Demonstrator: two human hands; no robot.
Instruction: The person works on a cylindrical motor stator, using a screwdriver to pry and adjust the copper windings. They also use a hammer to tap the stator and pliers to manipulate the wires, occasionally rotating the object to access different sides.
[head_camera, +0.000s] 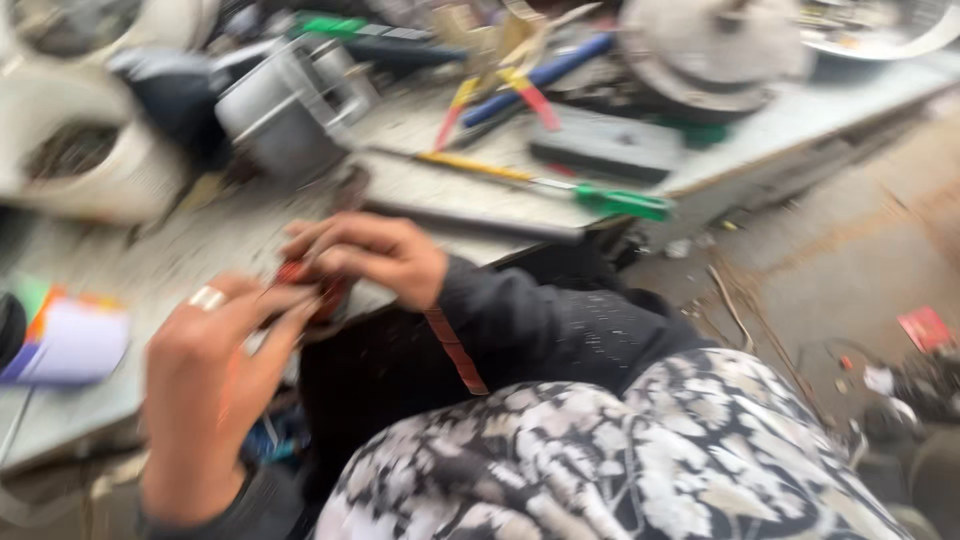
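On the table (180, 250): screwdriver (560, 187) near the front edge, pliers (495, 95) behind it, metal housing (295, 100) to their left. At the near left edge, a roll of tape (65, 345). Between tape and screwdriver, 2 hands: left hand (210, 390) nearer, right hand (370, 255) just behind, fingers meeting. To the right, lower down, the floor (850, 250).

I make out a green-handled screwdriver (600, 198) on the grey counter (440, 190), a black sleeve (540, 320) and black-and-white floral trousers (620, 460) (blurred).

bench: my cluttered grey worktable (200, 250) ahead | floor: dusty bare ground (850, 250) to my right, littered scraps | light: daylight
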